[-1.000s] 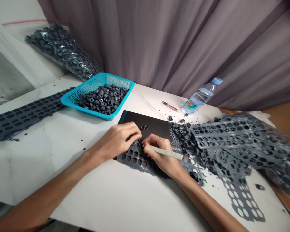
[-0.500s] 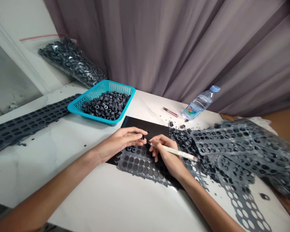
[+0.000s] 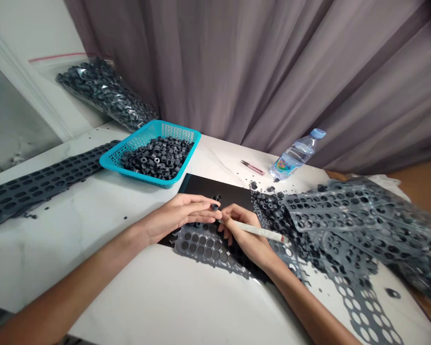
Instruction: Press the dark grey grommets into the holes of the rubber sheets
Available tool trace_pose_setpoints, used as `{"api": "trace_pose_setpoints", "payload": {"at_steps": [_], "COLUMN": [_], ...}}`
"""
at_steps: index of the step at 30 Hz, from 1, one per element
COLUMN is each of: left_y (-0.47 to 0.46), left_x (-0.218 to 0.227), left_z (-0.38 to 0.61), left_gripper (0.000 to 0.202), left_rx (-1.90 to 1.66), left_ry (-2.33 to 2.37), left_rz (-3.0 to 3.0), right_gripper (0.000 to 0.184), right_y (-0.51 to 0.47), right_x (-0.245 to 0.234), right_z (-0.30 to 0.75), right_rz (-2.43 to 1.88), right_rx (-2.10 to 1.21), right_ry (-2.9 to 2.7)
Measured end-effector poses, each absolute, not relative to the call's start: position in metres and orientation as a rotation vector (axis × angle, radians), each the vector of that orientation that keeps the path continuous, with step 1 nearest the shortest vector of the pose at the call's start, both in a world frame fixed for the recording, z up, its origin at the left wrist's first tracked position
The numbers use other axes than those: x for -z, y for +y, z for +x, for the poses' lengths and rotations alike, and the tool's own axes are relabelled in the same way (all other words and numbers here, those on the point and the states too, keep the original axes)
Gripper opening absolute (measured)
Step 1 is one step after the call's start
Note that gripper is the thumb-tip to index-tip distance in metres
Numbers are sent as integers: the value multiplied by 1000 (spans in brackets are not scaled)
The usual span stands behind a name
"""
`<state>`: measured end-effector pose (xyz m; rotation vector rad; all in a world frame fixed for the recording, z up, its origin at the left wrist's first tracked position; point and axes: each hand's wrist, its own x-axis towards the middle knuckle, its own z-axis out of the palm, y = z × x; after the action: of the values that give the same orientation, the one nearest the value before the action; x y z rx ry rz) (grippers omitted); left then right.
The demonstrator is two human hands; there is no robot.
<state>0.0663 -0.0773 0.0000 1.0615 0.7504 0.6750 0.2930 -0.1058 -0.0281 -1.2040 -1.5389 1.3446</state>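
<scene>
My left hand (image 3: 187, 210) holds a small black rubber ring (image 3: 214, 207) at its fingertips, with the fingers stretched nearly straight. My right hand (image 3: 244, 230) is wrapped round a slim white pen-like tool (image 3: 262, 231), whose back end points right. The tool's front end is hidden by my fingers, close to the left fingertips. Beneath both hands, a grey perforated rubber sheet (image 3: 201, 250) with rows of round cut-outs lies on a black mat (image 3: 233, 188). Another small black ring (image 3: 219, 197) shows just beyond the left fingers.
A blue basket (image 3: 106, 162) of black rings stands at the back left, before a full plastic bag (image 3: 100, 88). A perforated strip (image 3: 50, 179) lies at left. Pink thread snips (image 3: 253, 167) and a water bottle (image 3: 290, 155) are behind. Punched sheets (image 3: 330, 211) are piled right.
The right hand and its tool have shifted slightly left, closer to the left fingertips. The ring in my left hand has turned, its opening now facing more upward.
</scene>
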Motion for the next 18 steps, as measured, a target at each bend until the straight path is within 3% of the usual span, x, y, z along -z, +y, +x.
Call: {"api": "trace_pose_setpoints", "payload": {"at_steps": [9, 14, 18], "left_y": [-76, -59, -34], "left_x": [-11, -28, -25], "left_z": [67, 35, 1], "left_gripper": [41, 44, 49], "left_rx": [-736, -1303, -1300], "left_ry": [835, 1382, 1724], "left_rz": [1256, 1905, 2371], "right_gripper": [27, 23, 20], "right_y": [-107, -108, -112], "right_x": [26, 27, 23], "right_z": [294, 293, 292], "right_rz": [-1236, -1253, -1296], "right_rx": [-1362, -1336, -1208], "right_ry": [-1595, -1588, -1690]}}
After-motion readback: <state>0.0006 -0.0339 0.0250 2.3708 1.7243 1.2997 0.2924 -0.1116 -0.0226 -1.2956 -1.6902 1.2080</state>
